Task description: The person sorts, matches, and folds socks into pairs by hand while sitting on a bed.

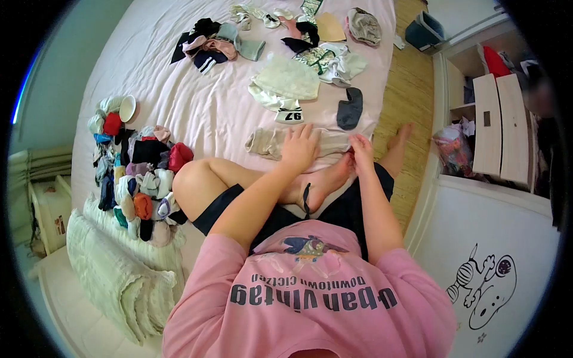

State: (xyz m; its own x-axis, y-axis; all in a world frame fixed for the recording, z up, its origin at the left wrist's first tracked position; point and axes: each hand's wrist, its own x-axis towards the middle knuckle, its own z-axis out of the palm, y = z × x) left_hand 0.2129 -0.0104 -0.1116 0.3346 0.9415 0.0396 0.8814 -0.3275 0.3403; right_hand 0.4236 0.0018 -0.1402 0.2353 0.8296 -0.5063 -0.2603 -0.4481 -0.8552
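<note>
A beige piece of fabric [265, 143], perhaps a stocking or long sock, lies stretched sideways on the bed in front of my crossed legs. My left hand [301, 147] rests flat on it with fingers spread. At its right end, my right hand [361, 152] has its fingers closed, seemingly on the fabric's edge; my bare foot [328, 184] is just below. Beyond the fabric lie a dark grey sock [350, 108] and a white piece marked 97 [289, 114]. A cream, lacy-looking garment [286, 77] spreads behind these.
Many rolled socks [143, 206] are heaped at left, beside a white bowl [128, 108]. Loose socks [218, 46] and a beige cap [364, 27] lie farther back. Ruffled white bedding [119, 274] is lower left. A bin [424, 31] and open drawers [488, 119] stand right.
</note>
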